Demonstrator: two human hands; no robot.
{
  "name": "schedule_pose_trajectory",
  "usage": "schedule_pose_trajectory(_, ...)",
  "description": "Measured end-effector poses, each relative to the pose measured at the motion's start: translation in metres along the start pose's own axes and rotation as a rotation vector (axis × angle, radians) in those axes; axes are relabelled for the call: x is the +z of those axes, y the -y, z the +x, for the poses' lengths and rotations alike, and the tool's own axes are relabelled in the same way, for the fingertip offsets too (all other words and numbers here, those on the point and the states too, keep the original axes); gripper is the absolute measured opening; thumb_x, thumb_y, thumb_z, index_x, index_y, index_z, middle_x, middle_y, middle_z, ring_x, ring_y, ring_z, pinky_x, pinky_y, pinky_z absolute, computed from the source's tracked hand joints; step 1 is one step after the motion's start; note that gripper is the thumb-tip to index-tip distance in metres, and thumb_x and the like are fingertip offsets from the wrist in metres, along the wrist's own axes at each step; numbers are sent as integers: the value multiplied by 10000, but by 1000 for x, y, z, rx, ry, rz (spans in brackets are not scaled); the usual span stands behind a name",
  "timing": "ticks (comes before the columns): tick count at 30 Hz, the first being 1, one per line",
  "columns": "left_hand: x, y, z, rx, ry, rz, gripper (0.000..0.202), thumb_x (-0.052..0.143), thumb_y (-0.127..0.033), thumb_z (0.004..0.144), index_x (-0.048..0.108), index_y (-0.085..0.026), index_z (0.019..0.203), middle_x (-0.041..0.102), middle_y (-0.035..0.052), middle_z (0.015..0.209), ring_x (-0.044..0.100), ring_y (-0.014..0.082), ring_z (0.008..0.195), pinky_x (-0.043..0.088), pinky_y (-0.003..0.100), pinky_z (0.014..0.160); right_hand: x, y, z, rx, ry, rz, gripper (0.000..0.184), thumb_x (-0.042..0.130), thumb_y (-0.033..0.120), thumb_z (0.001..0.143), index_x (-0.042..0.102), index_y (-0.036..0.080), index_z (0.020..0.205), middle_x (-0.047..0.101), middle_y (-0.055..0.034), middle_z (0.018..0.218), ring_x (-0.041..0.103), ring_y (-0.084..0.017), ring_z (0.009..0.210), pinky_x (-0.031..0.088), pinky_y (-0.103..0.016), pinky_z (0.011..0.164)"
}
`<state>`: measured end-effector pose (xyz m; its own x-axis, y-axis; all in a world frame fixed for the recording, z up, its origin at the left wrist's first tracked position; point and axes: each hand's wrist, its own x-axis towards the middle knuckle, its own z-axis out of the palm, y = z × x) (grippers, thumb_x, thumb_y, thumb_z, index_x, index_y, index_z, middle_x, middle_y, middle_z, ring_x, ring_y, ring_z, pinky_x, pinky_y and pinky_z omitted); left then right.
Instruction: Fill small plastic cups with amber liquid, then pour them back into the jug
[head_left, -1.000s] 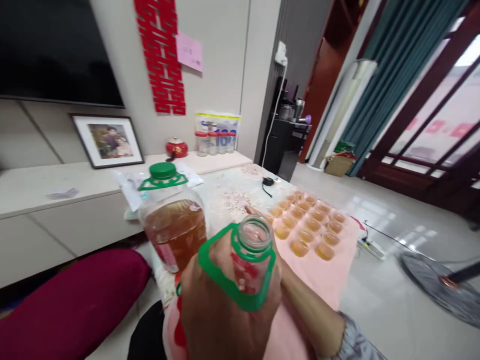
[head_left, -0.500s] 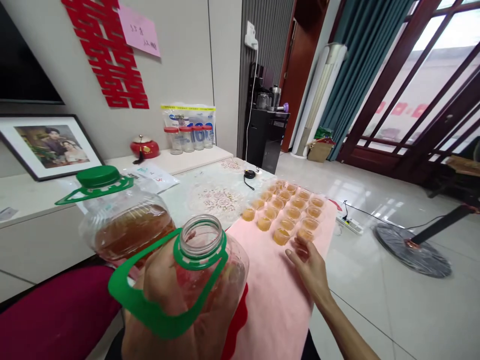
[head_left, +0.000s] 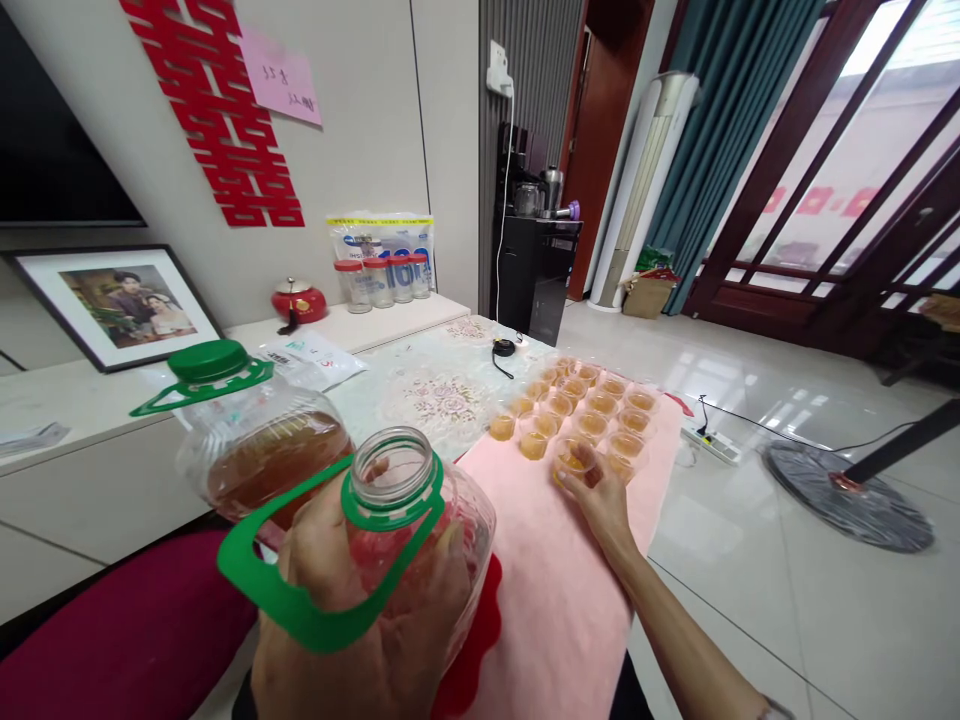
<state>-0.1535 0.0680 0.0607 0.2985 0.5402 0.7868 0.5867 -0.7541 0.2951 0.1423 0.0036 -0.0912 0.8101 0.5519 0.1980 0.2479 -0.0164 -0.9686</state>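
My left hand (head_left: 360,610) is wrapped round the neck of an open clear plastic jug (head_left: 409,530) with a green collar and handle, held close to the camera. My right hand (head_left: 596,500) reaches out over the pink cloth (head_left: 540,590) and its fingers close on a small clear cup of amber liquid (head_left: 574,462) at the near edge of a block of several such cups (head_left: 589,410). A second jug (head_left: 255,440), capped in green and part full of amber liquid, stands to the left of the open one.
The cups sit on a table with a patterned cloth (head_left: 435,390); a small black object with a cord (head_left: 501,348) lies at its far end. A low white cabinet (head_left: 97,450) bears a framed photo, red pot and jars. A fan base (head_left: 847,490) and power strip (head_left: 712,445) lie on the tiled floor.
My right hand has come from behind the jug, moved forward over the pink cloth and closed on the nearest cup. The view has swung to the right. The left hand keeps its hold on the open jug.
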Motion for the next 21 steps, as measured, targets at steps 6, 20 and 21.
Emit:
schedule_pose_trajectory(6, 0, -11, 6, -103, 3, -64, 667, 681, -550, 905, 519, -137, 1403, 698, 168, 1170, 682, 390, 1082, 531, 565, 1016, -5, 21, -17, 2, 42, 51, 577, 845, 409, 863, 635, 187, 1352, 648, -126, 1419, 607, -324, 1346, 516, -592, 1129)
schedule_pose_trajectory(20, 2, -19, 8, -83, -80, 14, 344, 707, -337, 867, 557, -245, 1163, 698, 46, 957, 707, 237, 871, 626, 410, 797, 23, 177, -3, -506, 344, 51, 565, 877, 344, 796, 689, 340, 1329, 714, -35, 1354, 678, -280, 1271, 574, -488, 1082)
schedule_pose_trajectory(21, 2, -20, 9, -91, -78, 20, 347, 704, -325, 865, 549, -243, 1164, 702, 43, 946, 713, 239, 859, 633, 411, 775, 27, 188, 0, -595, 355, 24, 546, 859, 328, 820, 683, 334, 1337, 718, -35, 1346, 689, -267, 1251, 587, -464, 1058)
